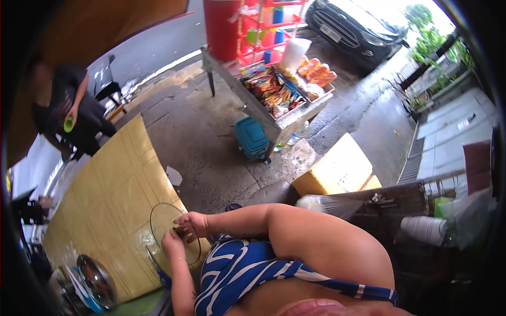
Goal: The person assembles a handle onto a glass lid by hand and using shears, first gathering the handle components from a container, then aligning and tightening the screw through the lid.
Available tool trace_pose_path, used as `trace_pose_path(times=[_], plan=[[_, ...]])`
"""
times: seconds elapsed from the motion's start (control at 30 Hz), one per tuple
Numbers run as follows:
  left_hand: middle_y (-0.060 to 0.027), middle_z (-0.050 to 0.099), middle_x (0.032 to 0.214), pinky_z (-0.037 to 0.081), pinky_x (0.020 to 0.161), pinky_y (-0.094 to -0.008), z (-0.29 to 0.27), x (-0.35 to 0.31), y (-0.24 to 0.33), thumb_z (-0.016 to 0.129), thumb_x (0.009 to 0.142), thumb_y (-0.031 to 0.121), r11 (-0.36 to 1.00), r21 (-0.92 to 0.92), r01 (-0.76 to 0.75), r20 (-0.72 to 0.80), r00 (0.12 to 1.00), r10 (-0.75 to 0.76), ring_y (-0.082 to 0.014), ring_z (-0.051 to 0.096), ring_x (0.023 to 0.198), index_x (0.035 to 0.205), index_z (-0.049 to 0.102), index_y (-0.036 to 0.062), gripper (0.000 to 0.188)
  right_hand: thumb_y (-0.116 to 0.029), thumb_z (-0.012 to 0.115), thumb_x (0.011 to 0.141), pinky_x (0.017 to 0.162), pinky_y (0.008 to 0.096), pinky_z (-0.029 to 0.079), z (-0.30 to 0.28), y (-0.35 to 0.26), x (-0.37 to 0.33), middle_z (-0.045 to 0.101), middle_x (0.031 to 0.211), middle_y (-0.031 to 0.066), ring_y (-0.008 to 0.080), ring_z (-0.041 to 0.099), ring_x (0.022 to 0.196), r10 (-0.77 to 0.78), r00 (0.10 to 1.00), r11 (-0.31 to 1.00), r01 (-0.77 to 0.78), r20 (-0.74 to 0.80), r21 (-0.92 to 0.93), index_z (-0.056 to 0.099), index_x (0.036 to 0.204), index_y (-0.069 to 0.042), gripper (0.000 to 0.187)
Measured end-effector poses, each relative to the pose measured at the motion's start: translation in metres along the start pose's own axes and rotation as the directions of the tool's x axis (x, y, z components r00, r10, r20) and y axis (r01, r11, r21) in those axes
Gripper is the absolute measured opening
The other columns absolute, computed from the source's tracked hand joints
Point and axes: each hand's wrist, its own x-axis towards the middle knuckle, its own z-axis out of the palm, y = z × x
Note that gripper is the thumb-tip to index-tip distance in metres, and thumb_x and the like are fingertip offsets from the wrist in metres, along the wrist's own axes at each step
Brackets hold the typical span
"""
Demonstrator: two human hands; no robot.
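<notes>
Over the yellow table (105, 197), at its three o'clock side, the left hand (172, 244) and right hand (196, 223) are meeting at a thin dark loop (151, 224), grip unclear, so a loose hold could be risking a drop.

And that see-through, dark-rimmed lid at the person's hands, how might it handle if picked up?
The lid is probably stiff, since its rim looks evenly round. Its clear face suggests glass or plastic, so perhaps slippery.
</notes>
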Motion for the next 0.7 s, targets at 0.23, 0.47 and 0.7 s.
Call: trace_pose_path(times=[0.23, 0.47, 0.7], plan=[[-0.0177, 0.064, 0.092, 0.050, 0.076, -0.0454, -0.003, -0.009, -0.017, 0.064, 0.085, -0.002, 0.904, -0.259, -0.339, -0.182, 0.937, 0.299, -0.0390, 0.060, 0.084, 0.088, 0.061, -0.0006, 0.005, -0.038, 0.050, 0.093, 0.114, 0.0687, 0.018, -0.003, 0.004, 0.010, 0.028, 0.163, 0.0183, 0.0384, 0.024, 0.150, 0.013, 0.999, 0.996, -0.009, -0.037, 0.091, 0.027, 0.159, -0.019, 0.072], [-0.0214, 0.063, 0.091, 0.049, 0.079, -0.0496, 0.010, -0.006, -0.010, 0.062, 0.088, 0.002, 0.984, -0.095, -0.150, -0.210, 0.969, 0.127, -0.0420, 0.060, 0.087, 0.087, 0.059, -0.0015, 0.005, -0.037, 0.052, 0.090, 0.113, 0.0685, 0.022, -0.003, 0.006, 0.009, 0.033, 0.160, 0.0184, 0.0390, 0.027, 0.149, -0.023, 1.000, 0.998, 0.023, -0.008, 0.062, 0.033, 0.155, -0.017, 0.071], [-0.0235, 0.064, 0.091, 0.049, 0.077, -0.0495, -0.002, -0.007, -0.016, 0.061, 0.094, 0.012, 0.993, -0.108, -0.047, -0.041, 0.998, 0.043, -0.0431, 0.061, 0.085, 0.087, 0.055, -0.0013, 0.016, -0.036, 0.054, 0.089, 0.107, 0.0608, 0.033, -0.003, 0.004, 0.020, 0.047, 0.151, 0.0121, 0.0322, 0.047, 0.129, 0.059, 0.998, 0.990, -0.063, 0.038, 0.128, 0.044, 0.148, -0.019, 0.062]])
